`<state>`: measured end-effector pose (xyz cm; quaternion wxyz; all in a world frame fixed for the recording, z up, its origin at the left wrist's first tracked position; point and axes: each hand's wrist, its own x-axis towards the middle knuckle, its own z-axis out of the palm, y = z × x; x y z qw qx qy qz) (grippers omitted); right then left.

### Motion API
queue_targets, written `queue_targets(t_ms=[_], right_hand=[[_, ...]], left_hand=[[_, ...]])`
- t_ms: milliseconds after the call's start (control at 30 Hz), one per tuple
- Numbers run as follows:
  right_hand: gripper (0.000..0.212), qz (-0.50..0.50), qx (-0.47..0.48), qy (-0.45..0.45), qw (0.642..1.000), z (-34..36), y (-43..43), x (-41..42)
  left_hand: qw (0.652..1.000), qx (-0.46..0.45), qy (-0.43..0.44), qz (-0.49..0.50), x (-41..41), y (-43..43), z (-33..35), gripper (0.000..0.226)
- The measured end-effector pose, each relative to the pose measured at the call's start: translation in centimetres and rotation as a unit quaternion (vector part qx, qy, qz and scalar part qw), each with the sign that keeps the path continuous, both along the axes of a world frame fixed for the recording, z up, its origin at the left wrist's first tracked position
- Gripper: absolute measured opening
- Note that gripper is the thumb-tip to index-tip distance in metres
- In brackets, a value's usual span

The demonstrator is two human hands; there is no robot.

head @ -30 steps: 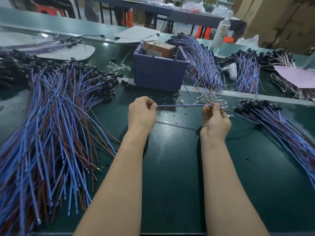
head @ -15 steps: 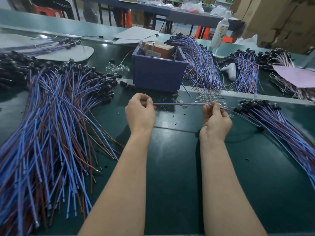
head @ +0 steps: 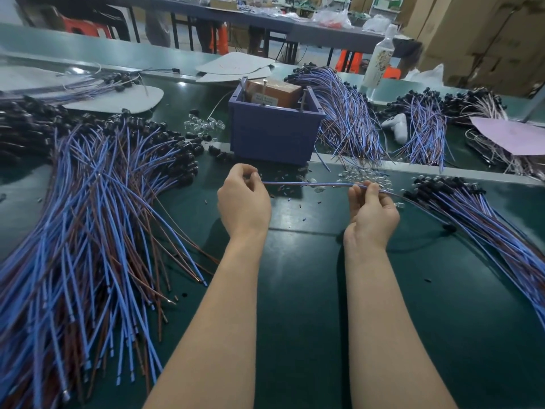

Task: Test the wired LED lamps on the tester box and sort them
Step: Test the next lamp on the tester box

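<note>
1. One lead (head: 306, 184) is held stretched and nearly level between both hands, just above the mat (head: 295, 290). It is in front of the box (head: 274, 137) and apart from it.
2. The left hand (head: 244, 199) is closed in a pinch. The end of the lead is gripped between thumb and forefinger, and the other fingers are curled in.
3. The right hand (head: 373, 208) is likewise closed on the lead, which is pinched between thumb and fingertips further along. Beyond this hand the lead runs on towards the right pile (head: 486, 219). Its lamp end cannot be made out with certainty.
4. The stretched hold is judged to serve two ends: the lead is drawn clear of its neighbours, and it is straightened so that its end can be aimed.
5. Metal posts (head: 265, 90) are seen standing up from the brown unit inside the box. They are judged to be the test contacts. No contact is made at present, so the test is judged not yet done.
6. The left pile (head: 88, 216) is laid with black heads away and stripped ends towards the person, presumably for easy picking. Which pile is tested stock cannot be told.
7. Loose clear bulbs (head: 362, 175) are noted on the mat, just beyond the right hand.
</note>
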<state>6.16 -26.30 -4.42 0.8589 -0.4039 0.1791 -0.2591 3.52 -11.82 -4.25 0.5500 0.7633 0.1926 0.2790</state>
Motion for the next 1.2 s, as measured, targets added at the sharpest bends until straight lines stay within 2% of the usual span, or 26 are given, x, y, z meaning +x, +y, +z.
queue_targets(t_ms=[200,467,667,733,833,900,967,1033,1100,1200], right_hand=[[0.028,-0.001,-0.034,0.001,0.999,-0.1,0.0,0.0],[0.028,-0.001,-0.022,0.004,1.000,-0.3,-0.1,0.2],[0.029,-0.040,0.016,0.010,0.999,0.0,-1.5,0.2],[0.028,-0.030,0.029,-0.006,0.999,0.2,-1.3,0.1],[0.025,0.024,0.084,-0.029,0.996,0.5,0.0,-0.3],[0.020,0.071,0.142,-0.042,0.986,1.0,0.3,-0.5],[0.013,0.126,0.197,-0.050,0.971,1.3,0.5,-0.8],[0.011,0.190,0.199,-0.041,0.960,1.5,1.2,-1.2],[0.013,0.254,0.128,-0.004,0.959,1.6,2.1,-1.7],[0.016,0.319,-0.025,0.067,0.945,2.0,2.7,-2.3]], left_hand=[[0.999,-0.042,-0.001,-0.018,0.3,0.1,-0.3,0.017],[0.992,-0.115,-0.035,-0.040,0.3,-0.3,0.0,0.014],[0.991,-0.116,-0.056,0.043,0.4,1.1,0.3,0.015],[0.993,-0.100,-0.051,0.030,0.4,1.0,0.3,0.015],[0.999,0.017,0.004,-0.047,0.4,-0.4,-0.1,0.030],[0.995,0.065,0.014,-0.076,0.3,-0.9,-0.3,0.030],[0.992,0.030,-0.008,-0.119,0.2,-1.2,-0.1,0.024],[0.980,-0.038,-0.019,-0.195,0.1,-1.8,0.5,0.023],[0.961,-0.121,-0.037,-0.248,0.1,-2.5,0.8,0.020],[0.921,-0.284,-0.067,-0.256,0.4,-2.1,1.4,0.019]])
